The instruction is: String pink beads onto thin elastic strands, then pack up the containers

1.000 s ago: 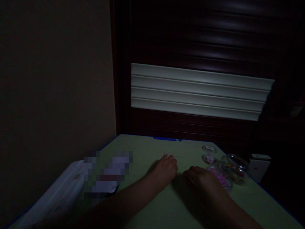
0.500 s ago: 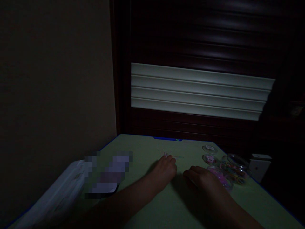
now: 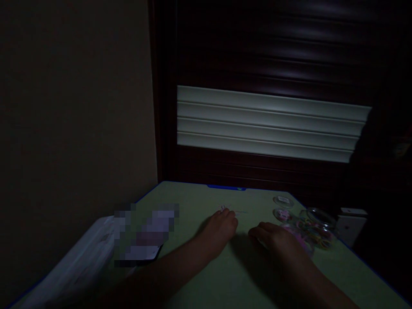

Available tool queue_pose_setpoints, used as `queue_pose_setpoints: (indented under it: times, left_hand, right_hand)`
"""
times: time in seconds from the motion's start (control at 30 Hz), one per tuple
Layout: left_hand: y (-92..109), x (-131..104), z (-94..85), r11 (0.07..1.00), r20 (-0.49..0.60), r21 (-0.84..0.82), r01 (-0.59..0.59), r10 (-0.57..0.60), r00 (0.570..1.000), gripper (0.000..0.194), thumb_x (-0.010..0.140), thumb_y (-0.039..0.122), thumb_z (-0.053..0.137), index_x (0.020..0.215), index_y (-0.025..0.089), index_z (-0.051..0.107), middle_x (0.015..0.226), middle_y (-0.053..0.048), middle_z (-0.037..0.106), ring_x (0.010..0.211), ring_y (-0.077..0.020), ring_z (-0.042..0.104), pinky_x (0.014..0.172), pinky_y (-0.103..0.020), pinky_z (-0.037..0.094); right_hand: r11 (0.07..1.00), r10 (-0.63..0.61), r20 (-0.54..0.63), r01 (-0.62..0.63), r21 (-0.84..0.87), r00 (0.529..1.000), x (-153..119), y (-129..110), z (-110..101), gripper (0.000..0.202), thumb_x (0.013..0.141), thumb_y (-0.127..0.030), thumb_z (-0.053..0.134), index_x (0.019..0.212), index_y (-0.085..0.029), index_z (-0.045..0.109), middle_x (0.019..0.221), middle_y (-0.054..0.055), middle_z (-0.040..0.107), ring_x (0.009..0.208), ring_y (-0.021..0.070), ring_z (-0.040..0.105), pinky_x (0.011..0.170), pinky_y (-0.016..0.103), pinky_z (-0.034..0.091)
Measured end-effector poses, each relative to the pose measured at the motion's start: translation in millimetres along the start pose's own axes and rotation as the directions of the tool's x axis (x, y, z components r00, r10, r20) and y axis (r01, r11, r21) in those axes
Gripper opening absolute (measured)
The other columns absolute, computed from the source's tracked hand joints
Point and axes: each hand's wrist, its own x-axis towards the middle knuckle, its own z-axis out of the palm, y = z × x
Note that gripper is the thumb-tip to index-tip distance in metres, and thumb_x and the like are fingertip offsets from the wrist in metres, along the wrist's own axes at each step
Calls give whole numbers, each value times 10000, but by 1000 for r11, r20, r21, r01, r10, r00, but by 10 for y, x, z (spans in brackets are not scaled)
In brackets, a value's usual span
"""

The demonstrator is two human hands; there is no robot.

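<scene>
My left hand rests low over the green tabletop, its fingers curled together. Just past its fingertips lies a small pink thing, and a thin pale strand stretches right from there; the dim light hides their kind. My right hand is to the right, a gap apart from the left, with bent fingers and thumb drawn together. What either hand holds, if anything, is hidden. Close beyond the right hand stand a clear tub with pink pieces and a clear jar of colourful bands.
A round clear lid and a small clear dish with pink bits sit at the far right. On the left are a blurred-out phone-like slab and a white plastic package. A white box stands beyond the right edge.
Both hands stay almost in place. The left fingers have shifted very slightly left and up, and the right hand's fingers have lifted a little.
</scene>
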Motion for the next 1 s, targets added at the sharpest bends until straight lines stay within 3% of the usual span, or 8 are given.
queue_pose_setpoints:
  times: [0.2,0.4,0.67,0.83,1.0]
  left_hand:
    - [-61,-38,111,991,-84,-124,48,-59,995,113,839,78,434,845,152,519,874,-44,557,875,-181,508,838,-325,423]
    - [-66,-52,33,967,-139,-250,43,-80,987,135,865,120,410,797,168,516,823,-15,538,823,-147,500,895,-315,398]
    - [-28,-58,-39,985,-222,-152,-86,51,974,141,890,157,398,841,147,530,843,-37,540,826,-163,493,839,-333,413]
    - [-10,-68,-54,972,-326,-84,-218,180,928,175,909,144,359,897,135,534,851,-43,556,812,-152,495,735,-294,418]
    - [7,-90,-68,968,-372,-58,-244,206,905,181,913,147,360,908,140,540,855,-40,576,799,-148,497,713,-287,407]
  right_hand:
    - [1000,0,-12,0,-15,1000,-2,17,-42,231,828,-113,434,740,-196,631,710,19,604,638,120,557,567,210,341]
    - [999,30,13,-29,-22,999,11,-1,-95,247,840,-127,423,776,-196,652,714,24,612,652,125,569,569,208,351]
    - [998,63,-34,-64,-4,997,13,8,-162,255,853,-153,412,859,-199,663,777,45,634,716,147,586,623,225,408]
    - [997,74,-96,-72,29,993,4,43,-175,221,843,-176,443,899,-203,655,834,59,635,745,157,593,666,247,436]
    - [996,89,-71,-87,23,994,-9,59,-185,223,835,-161,457,943,-223,642,873,50,629,776,167,594,673,257,443]
